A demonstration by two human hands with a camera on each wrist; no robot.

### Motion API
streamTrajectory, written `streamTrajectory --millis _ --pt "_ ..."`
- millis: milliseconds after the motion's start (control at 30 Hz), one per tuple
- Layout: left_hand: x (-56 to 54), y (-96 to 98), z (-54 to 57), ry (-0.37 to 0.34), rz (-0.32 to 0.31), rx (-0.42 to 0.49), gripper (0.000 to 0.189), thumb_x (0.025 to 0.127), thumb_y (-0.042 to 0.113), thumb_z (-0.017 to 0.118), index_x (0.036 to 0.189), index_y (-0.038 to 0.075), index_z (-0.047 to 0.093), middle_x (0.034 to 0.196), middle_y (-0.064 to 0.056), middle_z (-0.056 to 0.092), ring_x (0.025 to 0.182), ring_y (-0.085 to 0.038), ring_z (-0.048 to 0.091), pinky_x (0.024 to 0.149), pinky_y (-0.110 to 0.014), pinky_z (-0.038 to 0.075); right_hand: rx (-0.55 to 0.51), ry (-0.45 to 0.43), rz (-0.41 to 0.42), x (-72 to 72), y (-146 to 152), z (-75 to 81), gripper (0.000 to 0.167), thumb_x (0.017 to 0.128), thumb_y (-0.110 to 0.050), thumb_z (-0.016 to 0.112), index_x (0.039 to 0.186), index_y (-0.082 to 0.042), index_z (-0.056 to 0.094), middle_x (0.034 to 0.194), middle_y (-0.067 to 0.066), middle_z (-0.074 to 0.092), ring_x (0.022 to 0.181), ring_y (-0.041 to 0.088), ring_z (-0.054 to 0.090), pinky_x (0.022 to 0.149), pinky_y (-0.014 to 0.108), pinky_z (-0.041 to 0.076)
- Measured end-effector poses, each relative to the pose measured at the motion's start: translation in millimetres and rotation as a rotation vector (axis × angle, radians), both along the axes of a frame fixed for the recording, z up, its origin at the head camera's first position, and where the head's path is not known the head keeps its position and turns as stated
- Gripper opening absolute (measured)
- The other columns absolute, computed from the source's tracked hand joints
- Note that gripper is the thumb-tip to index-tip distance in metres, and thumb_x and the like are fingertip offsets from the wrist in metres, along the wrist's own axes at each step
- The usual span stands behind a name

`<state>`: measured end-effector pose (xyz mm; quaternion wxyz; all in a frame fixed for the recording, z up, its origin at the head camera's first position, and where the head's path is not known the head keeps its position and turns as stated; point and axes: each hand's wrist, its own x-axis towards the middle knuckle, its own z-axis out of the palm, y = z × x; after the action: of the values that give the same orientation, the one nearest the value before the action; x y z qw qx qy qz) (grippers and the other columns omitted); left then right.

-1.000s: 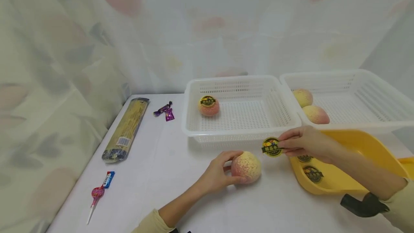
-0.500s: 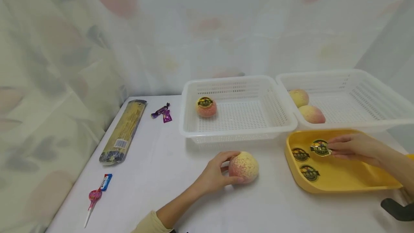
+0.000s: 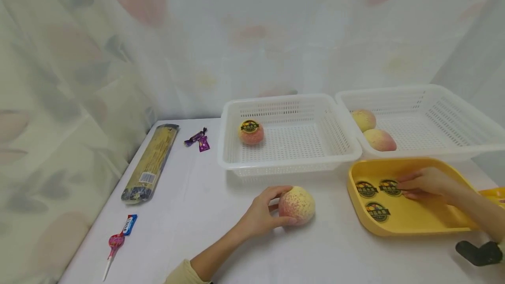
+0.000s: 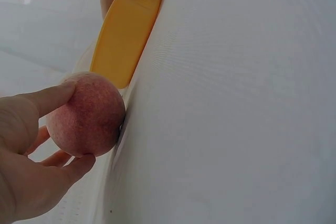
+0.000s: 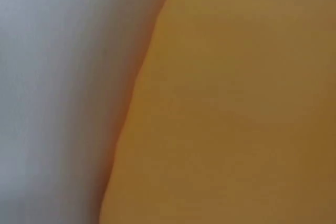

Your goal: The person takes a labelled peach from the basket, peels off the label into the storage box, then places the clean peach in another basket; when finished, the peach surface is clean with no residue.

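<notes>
The left hand [image 3: 258,214] grips a pink-and-yellow peach [image 3: 298,205] on the white tabletop [image 3: 244,257], thumb and fingers curled against opposite sides; the left wrist view shows the fruit's pink flank. The right hand [image 3: 428,183] reaches into the yellow tray [image 3: 428,220], its fingertips at the right edge of a round black-and-gold sticker [image 3: 389,187] — whether they pinch it or merely touch it cannot be told, the right wrist view being a blur of yellow and white. Two like stickers lie near it in the tray: the rear sticker [image 3: 366,189] to its left and the front sticker [image 3: 377,211] nearer the viewer. Behind, the left white basket [image 3: 292,161] holds a labelled peach [image 3: 254,138], the right white basket [image 3: 442,150] a touching pair of peaches [image 3: 379,140]. Far left — a long packet [image 3: 155,154], purple sweets [image 3: 204,144] and a lollipop [image 3: 116,240].
</notes>
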<state>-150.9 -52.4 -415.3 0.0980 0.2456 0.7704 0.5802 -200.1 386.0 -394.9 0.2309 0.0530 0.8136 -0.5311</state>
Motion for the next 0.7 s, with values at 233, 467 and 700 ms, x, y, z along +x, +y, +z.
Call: streamTrajectory --millis 233,467,700 --pt "0.8 0.0 -0.9 0.016 -0.005 0.010 0.065 0.074 0.002 0.081 0.132 0.003 0.052 0.128 -0.011 0.049 0.119 -0.027 0.048 0.094 -0.027 0.047 0.226 0.162 0.007 3.2 -13 2.7 0.046 0.080 -0.005 0.074 0.108 0.026 0.053 0.089 0.017 0.068 0.068 0.012 0.064 0.061 0.028 0.058" --pt "1.1 0.7 -1.4 0.007 -0.005 0.015 0.066 0.073 0.001 0.081 0.132 0.003 0.052 0.128 -0.009 0.050 0.119 -0.025 0.048 0.093 -0.026 0.048 0.220 0.160 0.104 5.0 -12 19.6 0.057 0.091 -0.018 0.065 0.124 0.024 0.043 0.106 0.026 0.063 0.082 0.018 0.065 0.069 0.030 0.058" --pt "1.2 0.4 1.1 0.006 0.003 0.009 0.065 0.074 0.001 0.081 0.132 0.003 0.052 0.127 -0.010 0.050 0.118 -0.025 0.048 0.094 -0.027 0.047 -0.125 0.039 0.259 7.1 -41 55.0 0.052 0.102 -0.020 0.046 0.140 0.013 0.031 0.135 0.019 0.048 0.111 0.020 0.057 0.089 0.043 0.052"
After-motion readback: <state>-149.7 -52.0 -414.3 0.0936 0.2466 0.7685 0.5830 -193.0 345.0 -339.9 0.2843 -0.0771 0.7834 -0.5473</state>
